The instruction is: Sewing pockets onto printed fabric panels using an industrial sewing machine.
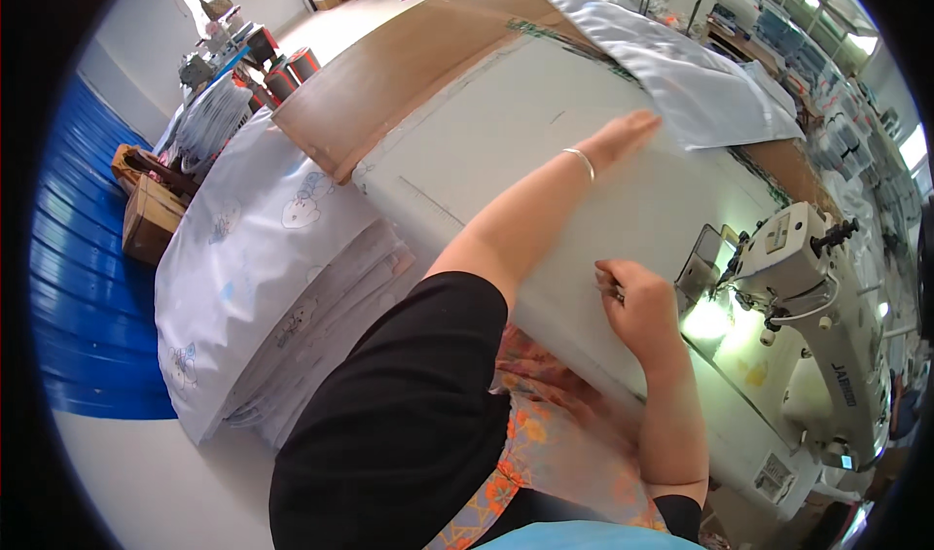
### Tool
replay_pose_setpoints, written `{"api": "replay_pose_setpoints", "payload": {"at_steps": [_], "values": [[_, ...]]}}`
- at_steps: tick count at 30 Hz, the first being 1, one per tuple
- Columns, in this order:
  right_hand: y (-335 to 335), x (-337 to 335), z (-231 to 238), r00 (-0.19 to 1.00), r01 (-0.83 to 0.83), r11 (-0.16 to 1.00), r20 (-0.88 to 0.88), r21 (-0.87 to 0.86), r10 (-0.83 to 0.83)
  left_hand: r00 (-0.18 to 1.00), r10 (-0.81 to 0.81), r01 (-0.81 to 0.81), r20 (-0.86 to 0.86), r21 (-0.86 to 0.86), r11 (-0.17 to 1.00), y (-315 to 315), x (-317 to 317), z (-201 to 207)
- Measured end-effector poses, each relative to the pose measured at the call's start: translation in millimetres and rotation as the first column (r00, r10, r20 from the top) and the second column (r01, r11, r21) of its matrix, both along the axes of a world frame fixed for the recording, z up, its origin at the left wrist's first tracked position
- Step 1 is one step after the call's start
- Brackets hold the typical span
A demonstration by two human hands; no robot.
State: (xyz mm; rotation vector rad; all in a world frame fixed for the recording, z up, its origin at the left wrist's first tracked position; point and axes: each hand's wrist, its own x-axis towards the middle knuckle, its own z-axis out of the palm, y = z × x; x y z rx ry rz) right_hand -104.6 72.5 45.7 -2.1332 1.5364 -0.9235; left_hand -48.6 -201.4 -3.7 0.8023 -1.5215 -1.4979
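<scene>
My left hand (626,138) reaches far across the white sewing table (467,151), a silver bangle on its wrist. Its fingers are stretched out, slightly blurred, with the tips beside the near edge of a white cloth piece (681,73). I cannot tell whether they touch it. Closer to me, my right hand (642,307) is closed above the tabletop, left of the sewing machine (783,258). Something small and dark shows between its curled fingers, too little to name. The machine's lamp lights the area around its needle.
A stack of folded white printed fabric (263,219) hangs over the table's left side. Brown board (389,93) edges the far side. Beyond the stack stand a cardboard box (153,217) and thread cones (292,69). A patterned apron (535,443) covers my lap.
</scene>
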Motion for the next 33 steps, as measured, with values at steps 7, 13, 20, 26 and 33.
{"api": "replay_pose_setpoints", "payload": {"at_steps": [7, 13, 20, 26, 33], "values": [[1.2, 2.4, 0.7, 1.0, -0.014, 1.0, 0.019, 0.01, 0.014, 0.883, -0.092, 0.28, 0.461, -0.358, 0.891, 124.6, 106.1, 1.7], [-2.5, 1.2, -10.2, 0.998, -0.039, 0.999, -0.058, 0.001, 0.039, 0.592, 0.51, 0.242, 0.624, -0.741, 0.626, 260.4, 266.8, -14.6], [-7.8, 5.7, -27.2, 0.999, -0.021, 1.0, -0.04, -0.016, 0.02, -0.149, 0.797, 0.08, 0.586, -0.796, 0.6, 264.2, 413.8, -28.1], [9.3, 5.1, -38.2, 0.998, 0.066, 0.997, 0.012, -0.04, -0.066, -0.138, 0.413, -0.083, 0.9, -0.426, 0.901, 248.6, 445.4, -32.7], [11.9, -1.4, -43.0, 0.996, 0.088, 0.99, 0.044, -0.115, -0.083, -0.252, 0.742, 0.138, 0.622, -0.735, 0.663, 233.3, 447.2, -41.7]]}}
